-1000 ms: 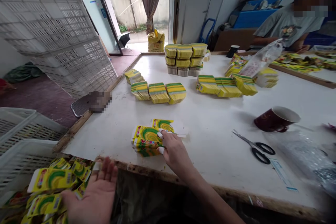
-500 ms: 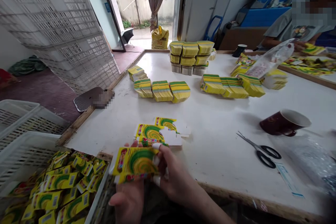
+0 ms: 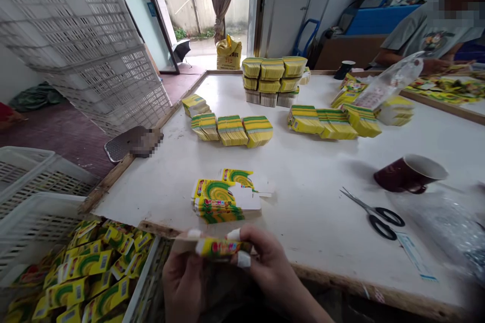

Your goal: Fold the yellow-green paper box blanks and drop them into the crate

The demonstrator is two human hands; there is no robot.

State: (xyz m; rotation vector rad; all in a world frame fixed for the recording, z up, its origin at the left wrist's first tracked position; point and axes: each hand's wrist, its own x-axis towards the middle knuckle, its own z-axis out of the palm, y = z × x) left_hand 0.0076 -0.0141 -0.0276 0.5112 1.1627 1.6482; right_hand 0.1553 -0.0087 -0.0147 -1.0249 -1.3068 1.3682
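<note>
A small yellow-green printed carton (image 3: 223,247) is held between my two hands at the table's front edge, its narrow printed side facing me. My left hand (image 3: 184,275) is closed on the carton's left end. Around its right end, my right hand (image 3: 267,260) pinches with thumb and fingers; white wraps cover some fingertips. Just beyond my hands lies a pile of flat cartons (image 3: 220,202) with white flaps pointing right. Below on the left, a white plastic crate (image 3: 142,282) holds many folded yellow cartons (image 3: 89,262).
Bundled carton stacks (image 3: 231,130) stand across the table (image 3: 303,176), more at the back and right. Scissors (image 3: 375,214), a dark mug (image 3: 409,174) and clear plastic (image 3: 439,227) lie to the right. A phone (image 3: 127,144) rests on the left edge. A co-worker (image 3: 417,35) sits back right.
The carton has been tipped from its broad face to its narrow side and brought slightly lower. My left hand, earlier open beneath it, has closed on its left end.
</note>
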